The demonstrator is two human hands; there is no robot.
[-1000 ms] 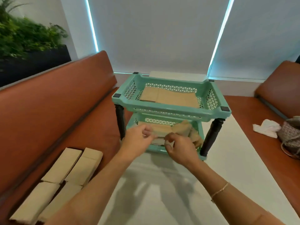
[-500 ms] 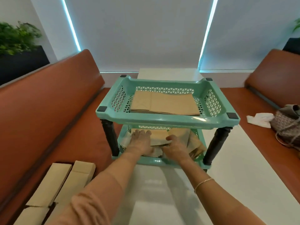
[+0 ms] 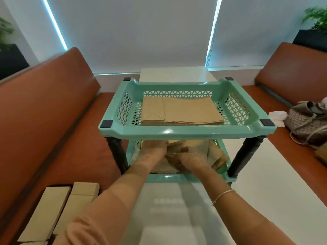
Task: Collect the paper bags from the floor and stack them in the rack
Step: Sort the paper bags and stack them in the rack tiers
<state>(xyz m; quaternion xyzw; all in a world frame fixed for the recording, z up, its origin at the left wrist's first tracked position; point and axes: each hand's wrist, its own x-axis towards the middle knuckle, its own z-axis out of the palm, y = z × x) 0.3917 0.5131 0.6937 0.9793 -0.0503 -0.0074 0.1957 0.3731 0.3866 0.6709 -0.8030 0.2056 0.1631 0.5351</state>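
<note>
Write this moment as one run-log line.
phase: stacking | left hand, right hand: on paper bags in rack lower tier | top tier: neat stack

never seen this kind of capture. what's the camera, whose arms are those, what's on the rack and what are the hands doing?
No robot here: a person wears a wide-angle camera on the head, looking forward and down, so the arms coming in from the bottom are the person's own.

In the middle stands a green two-tier rack on a white table. Its top tier holds a neat flat stack of paper bags. The left hand and right hand reach into the lower tier, onto a looser pile of bags there. Both rest on the bags; whether the fingers grip any is hidden by the top tier and blur.

More flat bags lie on the brown bench at lower left. A woven handbag and a white cloth sit on the bench at right.
</note>
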